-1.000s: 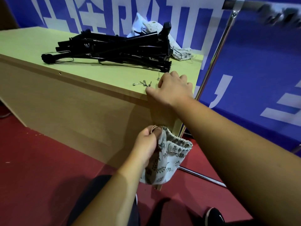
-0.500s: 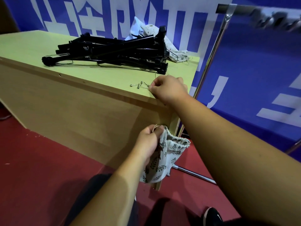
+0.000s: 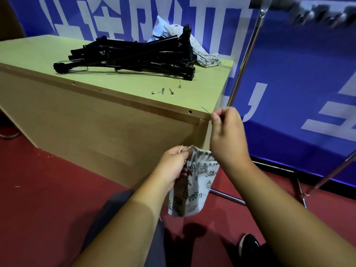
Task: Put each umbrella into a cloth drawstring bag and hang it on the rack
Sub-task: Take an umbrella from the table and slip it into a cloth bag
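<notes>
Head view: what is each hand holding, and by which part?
Left hand grips the floral drawstring bag at its gathered mouth, by the cord. Right hand pinches a thin dark pin between thumb and fingertip; only its tip shows.

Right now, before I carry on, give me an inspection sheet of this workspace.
Surface: green table top, wooden front below.
Job's things: black heap on the table, likely the umbrellas; leaf-print bag held off the table; spare cloth bags behind the heap; rack at right.
Clutter: loose metal pins near the table's front edge.
Grips: left hand holds the leaf-print bag at its mouth; right hand pinches a thin pin.
Cables: none sure; a grey loop on the floor, far left.
Surroundings: blue banner, red floor, black shoe.
</notes>
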Available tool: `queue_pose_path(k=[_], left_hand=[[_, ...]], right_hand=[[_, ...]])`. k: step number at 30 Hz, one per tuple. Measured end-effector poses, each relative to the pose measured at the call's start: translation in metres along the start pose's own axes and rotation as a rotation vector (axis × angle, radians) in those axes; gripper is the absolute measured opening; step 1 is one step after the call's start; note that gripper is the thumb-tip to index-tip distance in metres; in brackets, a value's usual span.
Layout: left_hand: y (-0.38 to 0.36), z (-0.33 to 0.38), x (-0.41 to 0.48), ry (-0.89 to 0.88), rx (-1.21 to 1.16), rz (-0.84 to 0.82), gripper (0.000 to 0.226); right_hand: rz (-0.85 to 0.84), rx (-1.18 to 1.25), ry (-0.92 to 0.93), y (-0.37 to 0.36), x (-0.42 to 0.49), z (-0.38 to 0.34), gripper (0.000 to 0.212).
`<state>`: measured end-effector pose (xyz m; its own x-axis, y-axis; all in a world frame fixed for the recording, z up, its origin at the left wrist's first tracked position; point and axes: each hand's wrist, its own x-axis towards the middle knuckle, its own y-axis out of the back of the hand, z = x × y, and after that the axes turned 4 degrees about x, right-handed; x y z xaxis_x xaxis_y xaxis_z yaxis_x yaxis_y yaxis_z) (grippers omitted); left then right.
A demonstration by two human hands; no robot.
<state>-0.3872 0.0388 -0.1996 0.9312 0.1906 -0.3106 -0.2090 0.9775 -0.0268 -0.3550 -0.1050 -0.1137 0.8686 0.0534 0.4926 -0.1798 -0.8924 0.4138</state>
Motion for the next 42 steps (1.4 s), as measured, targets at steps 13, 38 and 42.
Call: queue_pose_path(k=[13,38,42], left_hand=[[-0.003,-0.018,-0.001,0.046,0.001,-0.14,0.01],[-0.044,-0.058,0.038,-0.203,0.748,-0.041,0.022],[-0.055,-0.063,0.046,-0.165,0.81,-0.102,0.017]], right_hand=[[-0.422,-0.038,-0.242,-0.011,-0.072,0.094,0.012],[-0.708,-0.587,-0.29,0.015,-0.05,0.159,0.028],[-0.726,-0.608,-0.307,0.018,-0.054,0.171,0.028]])
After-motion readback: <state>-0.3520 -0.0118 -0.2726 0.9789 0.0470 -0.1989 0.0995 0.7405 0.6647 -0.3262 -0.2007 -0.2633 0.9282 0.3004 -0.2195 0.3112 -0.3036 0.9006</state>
